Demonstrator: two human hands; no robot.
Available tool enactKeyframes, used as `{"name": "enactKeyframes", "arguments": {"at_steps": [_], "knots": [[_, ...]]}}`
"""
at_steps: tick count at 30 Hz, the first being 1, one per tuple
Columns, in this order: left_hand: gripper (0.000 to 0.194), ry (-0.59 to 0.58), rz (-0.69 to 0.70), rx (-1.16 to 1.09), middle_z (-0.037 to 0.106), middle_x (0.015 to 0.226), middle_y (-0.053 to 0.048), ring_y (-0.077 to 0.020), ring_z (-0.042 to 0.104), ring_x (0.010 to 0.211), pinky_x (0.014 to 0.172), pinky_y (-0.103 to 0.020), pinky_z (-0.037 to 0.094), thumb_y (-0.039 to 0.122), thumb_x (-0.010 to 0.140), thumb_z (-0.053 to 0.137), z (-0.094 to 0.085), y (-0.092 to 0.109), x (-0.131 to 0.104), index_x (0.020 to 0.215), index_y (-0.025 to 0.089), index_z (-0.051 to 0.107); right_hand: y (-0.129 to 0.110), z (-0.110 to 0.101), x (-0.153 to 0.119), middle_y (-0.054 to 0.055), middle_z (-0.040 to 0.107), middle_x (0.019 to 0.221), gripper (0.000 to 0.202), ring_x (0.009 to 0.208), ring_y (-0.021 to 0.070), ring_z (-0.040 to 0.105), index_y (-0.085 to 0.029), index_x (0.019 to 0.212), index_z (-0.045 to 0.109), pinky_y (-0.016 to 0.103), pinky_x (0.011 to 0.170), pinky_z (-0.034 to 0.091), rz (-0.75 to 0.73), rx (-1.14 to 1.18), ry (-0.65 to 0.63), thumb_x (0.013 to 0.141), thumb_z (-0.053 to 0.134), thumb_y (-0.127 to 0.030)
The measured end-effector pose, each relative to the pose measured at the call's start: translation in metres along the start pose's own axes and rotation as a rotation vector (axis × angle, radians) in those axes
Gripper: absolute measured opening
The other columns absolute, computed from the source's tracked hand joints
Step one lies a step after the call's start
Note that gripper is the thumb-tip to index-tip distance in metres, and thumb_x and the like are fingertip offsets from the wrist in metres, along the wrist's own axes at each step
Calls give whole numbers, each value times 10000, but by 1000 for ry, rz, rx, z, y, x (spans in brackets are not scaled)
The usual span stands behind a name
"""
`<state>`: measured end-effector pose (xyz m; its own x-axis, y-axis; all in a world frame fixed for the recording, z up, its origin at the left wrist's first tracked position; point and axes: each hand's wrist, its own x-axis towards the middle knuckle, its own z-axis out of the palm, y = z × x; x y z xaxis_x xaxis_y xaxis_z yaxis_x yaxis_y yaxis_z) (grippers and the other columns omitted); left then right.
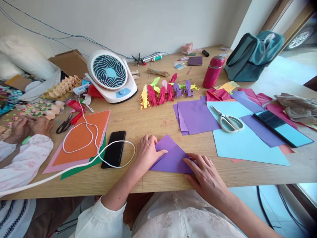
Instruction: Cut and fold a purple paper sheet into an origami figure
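A partly folded sheet of purple paper [170, 158] lies before me near the table's front edge, with a pointed top and slanting sides. My left hand [148, 150] is closed at its left side, thumb pressed on the upper layer and the other fingers curled. At the right corner, my right hand [204, 170] holds the paper between thumb and fingers. Just beyond lies a stack of purple sheets [195, 115]. White-handled scissors [229, 122] rest on light blue paper [247, 148] to the right. A black phone [114, 148] is left of my left hand.
Folded paper figures [165, 91] stand mid-table behind my hands. A white fan [111, 76], a red bottle [213, 72] and a teal bag [254, 56] stand farther back. A white cable [96, 152] crosses orange paper [79, 138]. At left, another person's hands [32, 127] work over small pieces.
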<state>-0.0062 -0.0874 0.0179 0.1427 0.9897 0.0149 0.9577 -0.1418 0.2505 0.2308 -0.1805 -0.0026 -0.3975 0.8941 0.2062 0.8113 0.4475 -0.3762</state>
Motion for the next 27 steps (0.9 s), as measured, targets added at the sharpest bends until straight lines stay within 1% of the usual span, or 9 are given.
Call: {"name": "enactKeyframes", "arguments": {"at_steps": [5, 9, 12, 14, 17, 20, 22, 24, 27], "knots": [[343, -129, -16, -215, 699, 945, -36, -246, 662, 874, 753, -323, 453, 253, 795, 744, -9, 0, 8, 1081, 224, 557, 1, 3, -2, 163, 560, 1325, 383, 1132, 317, 558, -194, 1319, 543, 509, 942, 493, 2, 46, 19, 941, 551, -256], [47, -171, 200, -311, 700, 842, 2, -203, 649, 803, 701, -281, 418, 242, 834, 675, -31, 0, 24, 850, 222, 635, 16, -3, 15, 170, 542, 1345, 591, 1238, 297, 532, -172, 1459, 381, 471, 1022, 477, 80, 228, 82, 917, 585, -286], [59, -160, 372, -413, 704, 837, 20, -180, 642, 779, 694, -263, 417, 272, 839, 677, -53, 7, 38, 859, 217, 683, 33, -17, 50, 137, 620, 1261, 676, 1127, 286, 607, -190, 1444, 401, 449, 934, 518, 215, 447, 51, 853, 669, -376], [111, -158, 420, -509, 725, 886, 28, -172, 656, 796, 722, -254, 440, 269, 826, 695, -66, 11, 46, 928, 228, 705, 42, -26, 78, 75, 704, 1053, 566, 905, 240, 668, -205, 1331, 522, 379, 775, 551, 263, 713, -134, 843, 678, -446], [268, -15, 413, -638, 721, 948, 8, -178, 663, 897, 829, -261, 467, 296, 801, 747, -75, 6, 58, 1056, 242, 688, 48, -34, 117, 35, 698, 785, 370, 702, 195, 642, -176, 866, 656, 305, 613, 504, 271, 1004, -333, 800, 696, -537], [515, 357, 300, -868, 667, 1154, -59, -190, 622, 1077, 971, -297, 448, 417, 810, 751, -66, -10, 69, 1264, 239, 585, 51, -31, 142, 19, 695, 766, 379, 658, 164, 617, -183, 812, 642, 282, 594, 474, 317, 1150, -212, 757, 744, -544], [508, 466, 127, -1073, 653, 1182, -85, -188, 621, 1080, 911, -288, 478, 520, 869, 656, -51, -20, 74, 1275, 226, 570, 53, -25, 149, 16, 706, 798, 374, 674, 155, 616, -191, 863, 660, 280, 621, 476, 352, 1232, -60, 760, 751, -539], [497, 346, -25, -1241, 691, 1033, -70, -170, 658, 892, 781, -276, 501, 624, 910, 524, -34, -24, 74, 1161, 207, 625, 54, -18, 151, 13, 714, 816, 362, 693, 149, 616, -199, 890, 677, 276, 648, 477, 379, 1293, 53, 770, 750, -533], [505, 148, -22, -1203, 669, 741, -39, -145, 613, 699, 690, -259, 473, 640, 872, 568, -11, -19, 72, 759, 158, 666, 55, -9, 147, 21, 722, 819, 356, 696, 150, 613, -196, 830, 679, 274, 653, 473, 420, 1316, 100, 754, 768, -532]]}}
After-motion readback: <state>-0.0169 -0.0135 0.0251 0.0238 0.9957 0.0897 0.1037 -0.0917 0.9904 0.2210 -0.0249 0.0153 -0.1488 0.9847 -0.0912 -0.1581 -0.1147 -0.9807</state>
